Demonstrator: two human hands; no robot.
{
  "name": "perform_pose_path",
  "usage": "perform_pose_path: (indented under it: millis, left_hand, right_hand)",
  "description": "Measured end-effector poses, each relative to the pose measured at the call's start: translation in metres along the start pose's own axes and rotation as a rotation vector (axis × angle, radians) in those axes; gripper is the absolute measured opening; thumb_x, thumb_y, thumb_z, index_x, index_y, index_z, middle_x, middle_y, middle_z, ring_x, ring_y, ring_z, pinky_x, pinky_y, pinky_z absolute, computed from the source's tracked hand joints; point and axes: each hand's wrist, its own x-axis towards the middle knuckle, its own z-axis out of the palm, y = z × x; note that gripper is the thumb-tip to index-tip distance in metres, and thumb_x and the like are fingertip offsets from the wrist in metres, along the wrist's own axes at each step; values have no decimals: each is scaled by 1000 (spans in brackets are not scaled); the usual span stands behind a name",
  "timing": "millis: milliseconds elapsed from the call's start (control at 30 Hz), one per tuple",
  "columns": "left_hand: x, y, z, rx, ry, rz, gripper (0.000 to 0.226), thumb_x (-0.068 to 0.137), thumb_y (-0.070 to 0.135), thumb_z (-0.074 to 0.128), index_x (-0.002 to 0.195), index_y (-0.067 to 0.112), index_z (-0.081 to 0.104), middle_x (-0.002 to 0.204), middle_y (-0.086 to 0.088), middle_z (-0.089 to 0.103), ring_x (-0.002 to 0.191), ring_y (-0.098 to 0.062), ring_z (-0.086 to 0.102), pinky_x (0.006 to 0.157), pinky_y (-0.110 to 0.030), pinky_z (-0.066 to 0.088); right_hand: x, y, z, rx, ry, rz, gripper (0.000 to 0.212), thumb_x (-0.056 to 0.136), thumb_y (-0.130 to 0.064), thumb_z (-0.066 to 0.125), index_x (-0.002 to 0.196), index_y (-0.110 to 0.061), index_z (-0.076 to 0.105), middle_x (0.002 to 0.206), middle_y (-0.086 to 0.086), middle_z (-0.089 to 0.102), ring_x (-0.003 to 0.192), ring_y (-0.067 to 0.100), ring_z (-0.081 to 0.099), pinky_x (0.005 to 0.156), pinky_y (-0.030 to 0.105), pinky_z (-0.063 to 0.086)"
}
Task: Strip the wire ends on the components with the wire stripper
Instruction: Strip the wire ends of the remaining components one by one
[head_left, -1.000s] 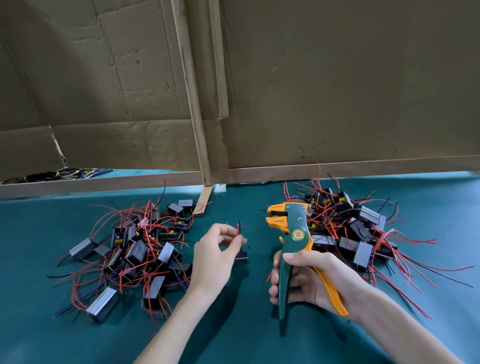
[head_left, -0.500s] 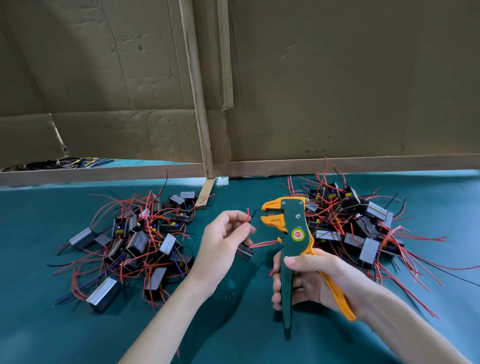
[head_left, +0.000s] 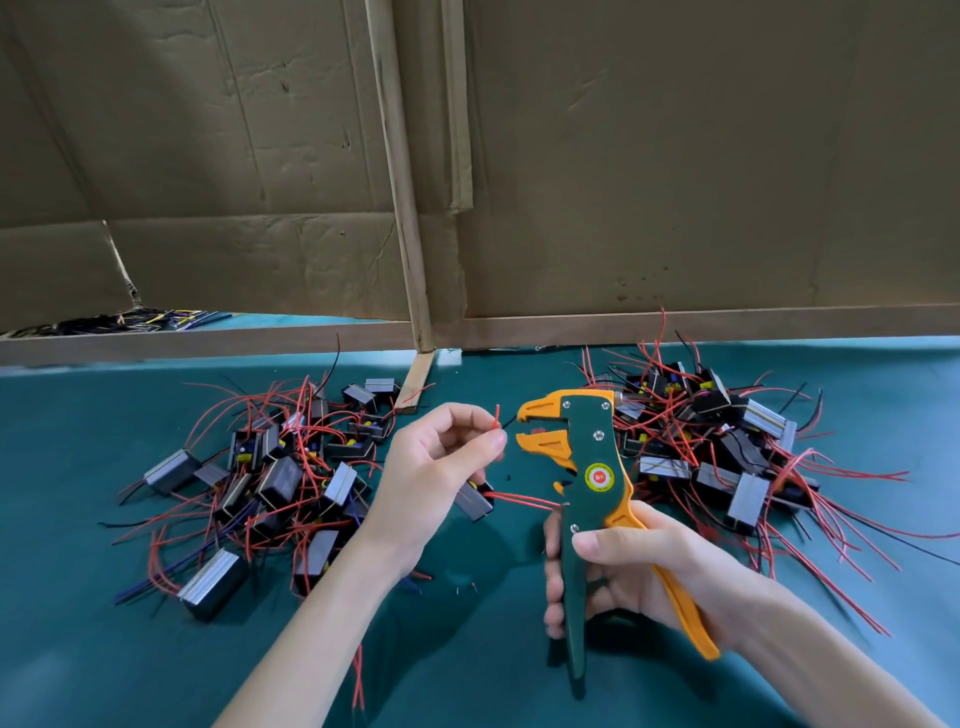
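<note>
- Left hand: we find thumb and forefinger pinching a red wire end, its tip standing up clear of the fingers. The other fingers are loosely curled.
- The component that the wire belongs to hangs just below that hand, clear of the tabletop. Its second red lead trails right toward the tool body.
- Right hand: wrapped round both handles of the wire stripper, thumb laid on the green handle, orange handle against the palm. The handles are spread and the orange jaws stand apart, facing left.
- Change noted: over the last second both hands have risen and closed on each other. The component has left the tabletop, and the gap between wire tip and jaws has narrowed to almost nothing. The tip now sits just beside the open jaws, not yet between them.
- Our judgement: this is the presentation step. The wire must still enter the jaws before any squeeze, so this end is unstripped.
- Left pile and right pile of components flank the hands. We cannot tell from here which one holds finished pieces.
- A cardboard wall closes the rear of the tabletop.
</note>
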Motion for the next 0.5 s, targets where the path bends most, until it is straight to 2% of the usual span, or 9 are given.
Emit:
perform_pose_path:
  millis: [167, 333, 500]
  left_hand:
    - [-1, 2, -2, -42, -8, -12, 7, 73, 20, 70, 77, 18, 65, 66, 4, 62, 58, -9, 55, 56, -15, 45]
    - [-1, 6, -4, -2, -43, -1, 5, 74, 22, 70, 69, 25, 71, 66, 6, 63, 60, -7, 56, 57, -14, 45]
    - [-1, 11, -6, 28, -105, 4, 8, 73, 18, 69, 67, 21, 72, 62, 7, 61, 55, -5, 50, 57, -14, 44]
  right_hand:
    - [0, 0, -1, 7, -20, -19, 30, 81, -27, 76, 101, -7, 65, 89, 19, 67, 84, 40, 67, 82, 51, 53]
    - [-1, -1, 3, 31, 3, -26, 35, 72, -27, 83, 95, -5, 67, 84, 22, 65, 79, 39, 67, 77, 49, 54]
    - [-3, -3, 6, 3, -4, -26, 35, 74, -26, 82, 96, -5, 66, 85, 23, 64, 79, 40, 67, 78, 49, 54]
